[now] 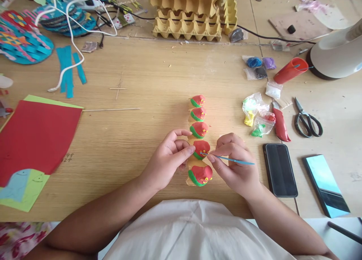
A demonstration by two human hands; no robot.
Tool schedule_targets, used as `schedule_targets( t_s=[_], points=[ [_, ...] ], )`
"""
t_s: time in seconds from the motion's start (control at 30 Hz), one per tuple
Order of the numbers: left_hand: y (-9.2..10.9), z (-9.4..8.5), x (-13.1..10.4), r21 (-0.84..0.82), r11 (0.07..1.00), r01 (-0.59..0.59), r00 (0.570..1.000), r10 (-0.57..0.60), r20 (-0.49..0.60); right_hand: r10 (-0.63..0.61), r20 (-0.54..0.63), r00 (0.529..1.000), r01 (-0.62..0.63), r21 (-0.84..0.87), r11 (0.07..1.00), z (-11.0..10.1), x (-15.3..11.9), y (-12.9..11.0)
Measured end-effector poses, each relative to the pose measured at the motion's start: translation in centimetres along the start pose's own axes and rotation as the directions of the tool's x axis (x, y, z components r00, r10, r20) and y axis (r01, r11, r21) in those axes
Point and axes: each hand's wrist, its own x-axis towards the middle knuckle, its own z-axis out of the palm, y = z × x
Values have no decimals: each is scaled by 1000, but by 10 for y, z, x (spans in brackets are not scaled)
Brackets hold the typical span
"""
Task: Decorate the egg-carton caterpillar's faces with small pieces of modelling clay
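A strip of egg carton lies lengthwise on the table before me. Its several cups carry red clay caps with green edging and small yellow dots, like little faces. My left hand grips the strip from its left side, thumb on the green edge of the second-nearest cup and fingers bent round behind. In my right hand a thin blue clay modelling tool is pinched between thumb and fingers. Its tip touches the face on that same cup.
Bagged clay, a red utility knife, scissors and two phones lie to the right. A red cup leans near a white appliance. Egg cartons stand behind; red paper lies left.
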Motion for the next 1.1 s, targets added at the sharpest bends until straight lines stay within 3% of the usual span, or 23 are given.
schedule_targets(
  t_s=[1.1],
  points=[
    [1, 0, 0, 0, 1000, 12, 1000, -12, -12, 14, -27, 1000, -15, -42, 999, 0, 1, -3]
  ],
)
